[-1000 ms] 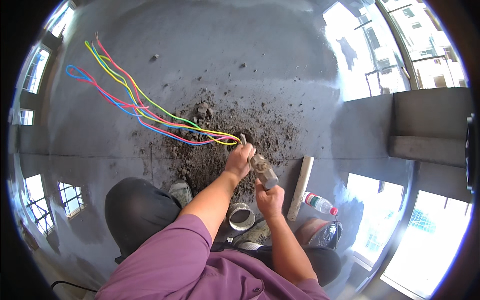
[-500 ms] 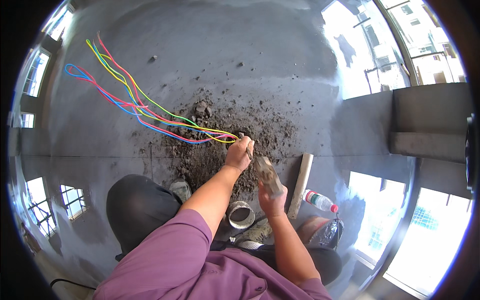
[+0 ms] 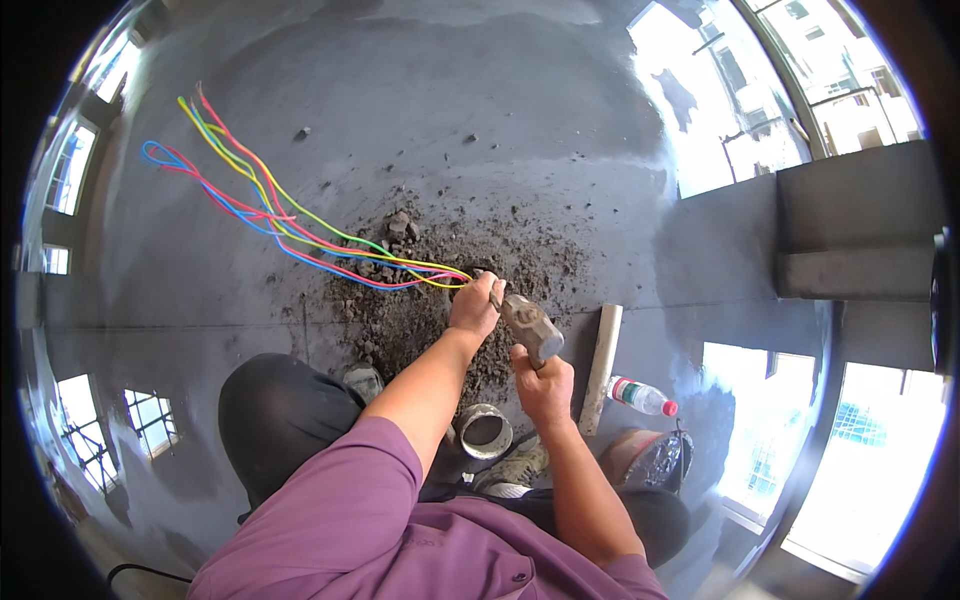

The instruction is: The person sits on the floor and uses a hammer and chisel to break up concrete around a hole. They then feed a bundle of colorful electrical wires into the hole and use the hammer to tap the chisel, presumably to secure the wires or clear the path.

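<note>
My right hand [image 3: 545, 385] is closed round the handle of a club hammer. The hammer's metal head [image 3: 533, 330] is right by my left hand, touching or nearly touching the end of what it holds. My left hand [image 3: 477, 303] is wrapped round a short metal chisel [image 3: 495, 300], mostly hidden by the fingers. Just past my left fingers, a bundle of red, blue, yellow and green electrical wires [image 3: 350, 262] comes out of the rubble and runs off to the far left. Crumbled mortar rubble [image 3: 400, 310] lies beneath and around both hands.
A short white pipe ring [image 3: 484, 432] stands between my feet. To the right lie a pale pipe length [image 3: 601, 370] and a plastic bottle [image 3: 642, 396] with a red cap. A bucket [image 3: 645, 458] is beside my right knee. Loose lumps [image 3: 303, 133] dot the grey floor.
The hammer head has moved up and left, closer to the chisel and my left hand. My left hand keeps its grip in nearly the same place.
</note>
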`<act>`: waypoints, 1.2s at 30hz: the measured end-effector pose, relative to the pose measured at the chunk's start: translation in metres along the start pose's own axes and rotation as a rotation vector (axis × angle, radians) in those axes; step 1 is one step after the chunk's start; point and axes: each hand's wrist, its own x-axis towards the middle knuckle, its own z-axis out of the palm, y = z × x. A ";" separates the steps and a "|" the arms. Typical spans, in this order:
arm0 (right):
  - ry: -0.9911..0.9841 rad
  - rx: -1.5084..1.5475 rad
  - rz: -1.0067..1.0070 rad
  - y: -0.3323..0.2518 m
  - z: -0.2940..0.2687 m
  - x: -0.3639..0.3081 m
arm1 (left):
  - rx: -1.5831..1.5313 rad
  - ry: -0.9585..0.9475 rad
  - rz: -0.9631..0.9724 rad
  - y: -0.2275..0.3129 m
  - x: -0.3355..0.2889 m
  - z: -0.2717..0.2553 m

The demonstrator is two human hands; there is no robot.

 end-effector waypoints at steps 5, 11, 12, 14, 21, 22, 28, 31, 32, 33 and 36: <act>-0.087 -0.206 0.131 0.022 0.006 0.000 | 0.038 -0.034 0.002 0.004 -0.002 0.001; -0.008 -0.110 0.169 0.007 -0.016 -0.004 | 0.235 -0.074 -0.060 0.018 -0.004 -0.008; 0.004 -0.096 0.173 0.010 -0.019 -0.006 | 0.236 -0.073 -0.097 0.023 -0.001 -0.009; 0.015 -0.087 0.184 0.012 -0.021 -0.006 | 0.177 -0.080 -0.106 0.017 0.015 -0.017; 0.068 -0.061 0.205 0.028 -0.023 0.003 | -0.205 -0.244 -0.347 0.044 0.079 -0.071; 0.073 -0.060 0.204 0.029 -0.024 0.004 | -0.178 -0.242 -0.344 0.045 0.083 -0.074; 0.088 0.013 0.232 0.038 -0.028 0.004 | 0.125 -0.398 -0.225 0.047 0.077 -0.081; 0.094 0.007 0.245 0.044 -0.026 0.002 | 0.344 -0.422 -0.113 0.044 0.080 -0.077; 0.099 0.003 0.250 0.047 -0.026 0.001 | 0.412 -0.439 -0.078 0.047 0.080 -0.076; 0.093 -0.003 0.255 0.048 -0.027 0.000 | 0.415 -0.439 -0.082 0.050 0.080 -0.076; 0.080 -0.016 0.268 0.049 -0.029 -0.003 | 0.457 -0.504 -0.078 0.047 0.088 -0.080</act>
